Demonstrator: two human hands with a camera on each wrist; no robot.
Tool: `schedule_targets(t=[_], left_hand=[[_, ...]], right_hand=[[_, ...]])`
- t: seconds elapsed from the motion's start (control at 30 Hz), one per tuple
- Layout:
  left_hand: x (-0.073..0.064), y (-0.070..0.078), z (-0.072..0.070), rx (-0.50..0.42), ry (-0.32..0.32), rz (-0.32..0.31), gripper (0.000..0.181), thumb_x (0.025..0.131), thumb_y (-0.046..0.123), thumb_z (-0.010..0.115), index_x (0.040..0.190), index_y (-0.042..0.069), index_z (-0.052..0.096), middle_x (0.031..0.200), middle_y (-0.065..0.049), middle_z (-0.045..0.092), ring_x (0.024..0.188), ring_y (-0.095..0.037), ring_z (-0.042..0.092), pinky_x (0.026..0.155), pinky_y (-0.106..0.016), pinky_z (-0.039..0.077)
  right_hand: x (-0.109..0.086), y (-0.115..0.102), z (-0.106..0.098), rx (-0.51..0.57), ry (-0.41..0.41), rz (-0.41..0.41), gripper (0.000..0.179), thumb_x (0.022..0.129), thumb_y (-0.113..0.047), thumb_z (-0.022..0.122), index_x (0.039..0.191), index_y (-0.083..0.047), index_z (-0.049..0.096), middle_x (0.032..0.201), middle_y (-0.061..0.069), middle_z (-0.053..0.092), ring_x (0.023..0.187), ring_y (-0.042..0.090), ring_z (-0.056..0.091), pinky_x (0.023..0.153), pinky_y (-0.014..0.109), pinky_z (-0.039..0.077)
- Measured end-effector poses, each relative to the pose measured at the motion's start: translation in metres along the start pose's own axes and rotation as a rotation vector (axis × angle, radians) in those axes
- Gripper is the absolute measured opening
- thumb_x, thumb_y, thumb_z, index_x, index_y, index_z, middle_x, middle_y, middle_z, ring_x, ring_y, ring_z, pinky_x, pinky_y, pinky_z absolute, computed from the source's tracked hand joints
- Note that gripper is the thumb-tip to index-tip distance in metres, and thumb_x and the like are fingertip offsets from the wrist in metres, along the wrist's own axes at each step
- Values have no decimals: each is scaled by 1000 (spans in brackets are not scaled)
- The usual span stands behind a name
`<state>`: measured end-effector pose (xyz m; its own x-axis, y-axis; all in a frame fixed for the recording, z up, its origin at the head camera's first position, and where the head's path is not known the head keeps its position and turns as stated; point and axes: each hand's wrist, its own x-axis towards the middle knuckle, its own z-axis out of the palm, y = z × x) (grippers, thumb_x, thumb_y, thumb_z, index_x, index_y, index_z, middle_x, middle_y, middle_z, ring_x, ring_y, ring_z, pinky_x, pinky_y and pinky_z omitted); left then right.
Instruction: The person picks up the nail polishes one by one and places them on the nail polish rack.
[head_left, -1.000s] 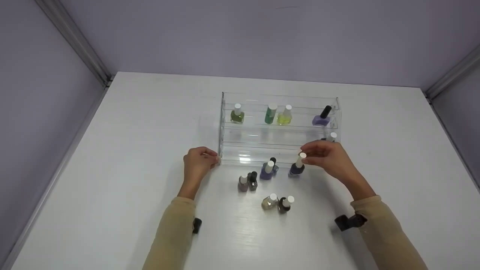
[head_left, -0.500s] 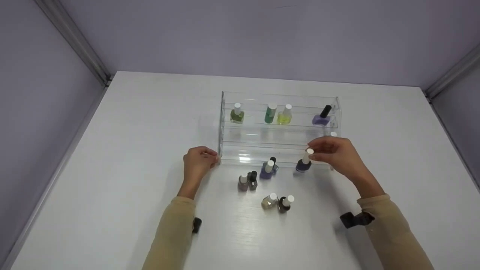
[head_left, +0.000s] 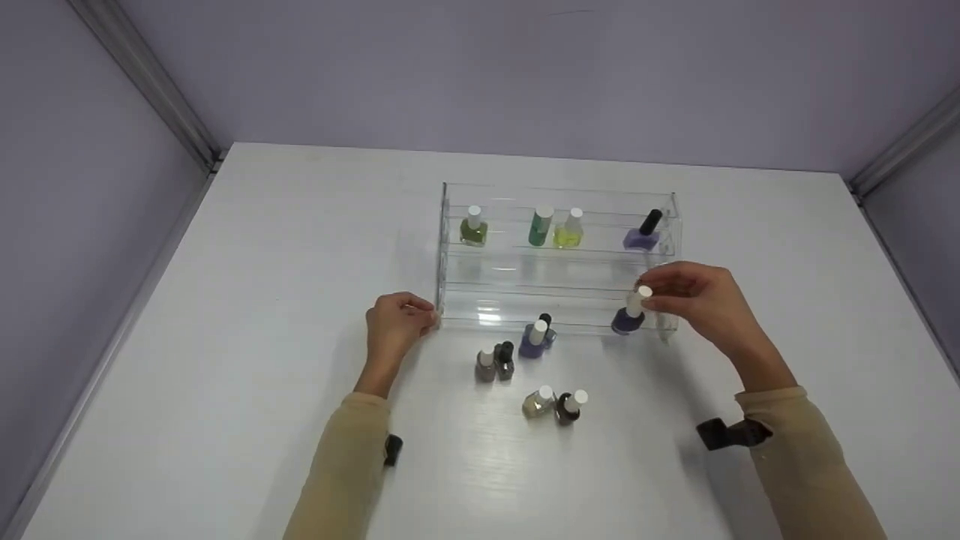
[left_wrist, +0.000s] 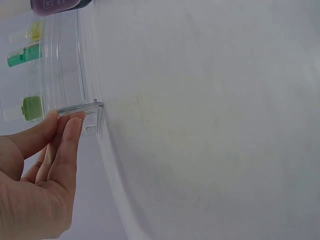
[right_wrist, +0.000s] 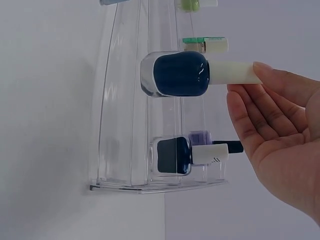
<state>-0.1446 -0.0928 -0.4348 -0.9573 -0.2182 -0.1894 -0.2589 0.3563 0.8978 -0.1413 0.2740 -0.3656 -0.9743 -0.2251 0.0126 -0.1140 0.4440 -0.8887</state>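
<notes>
My right hand (head_left: 696, 300) pinches the white cap of a dark blue nail polish bottle (right_wrist: 180, 75) between thumb and fingertips. The bottle is held over the right front of a clear stepped rack (head_left: 525, 289). Close by, another dark nail polish with a white cap (right_wrist: 172, 156) stands in the rack's right end, hidden behind my hand in the head view. At the opposite end, my left hand (left_wrist: 47, 165) grips the rack's front left corner, its thumb and fingertips on the clear side panel.
Olive (head_left: 473, 231), green (head_left: 539, 227), yellow (head_left: 568, 235) and purple (head_left: 642, 239) polishes stand on the upper step. Before the rack are two bluish-purple bottles (head_left: 532, 342), a mauve and a grey one (head_left: 486, 366), and a beige (head_left: 535, 405) and a dark one (head_left: 568, 409).
My right hand has carried the dark blue bottle rightward and slightly away, from in front of the rack to over its right front. My left hand has stayed at the corner.
</notes>
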Motion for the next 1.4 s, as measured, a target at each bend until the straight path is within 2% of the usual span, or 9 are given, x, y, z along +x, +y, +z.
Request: schedule_targets(t=[0.33,0.57,0.8,1.03,1.4], left_hand=[[0,-1,0,17,10,11,4,76,0,65,78,0,68,72,-10,68,64,-18,64,57,-24,50],[-1,-1,0,13,9,26,4,76,-1,65,77,-1,68,71,-11,68,63,-18,64,56,-23,50],[-2,1,1,8,6,20,4,76,-2,65,78,-1,68,72,-12,68,65,-20,65,57,-23,51],[-2,1,2,16,5,13,4,75,0,65,78,0,68,72,-10,68,63,-16,63,57,-23,50],[-2,1,2,-5,0,11,4,76,-2,65,79,-1,68,74,-12,67,64,-16,63,58,-23,51]], right_hand=[[-3,3,-11,-58,32,1,32,79,-12,71,107,2,63,96,4,66,83,12,63,71,20,50],[-5,5,-19,-53,60,-17,34,79,-11,71,107,6,61,95,2,67,83,11,63,71,20,50],[-6,9,-26,-59,89,-10,33,78,-12,72,107,4,62,94,0,67,83,9,63,71,18,49],[-7,13,-31,-62,93,10,33,79,-12,71,107,2,62,93,0,67,83,8,62,71,17,48],[-8,20,-34,-71,107,16,35,80,-11,70,108,7,60,93,2,66,83,8,63,71,17,49]])
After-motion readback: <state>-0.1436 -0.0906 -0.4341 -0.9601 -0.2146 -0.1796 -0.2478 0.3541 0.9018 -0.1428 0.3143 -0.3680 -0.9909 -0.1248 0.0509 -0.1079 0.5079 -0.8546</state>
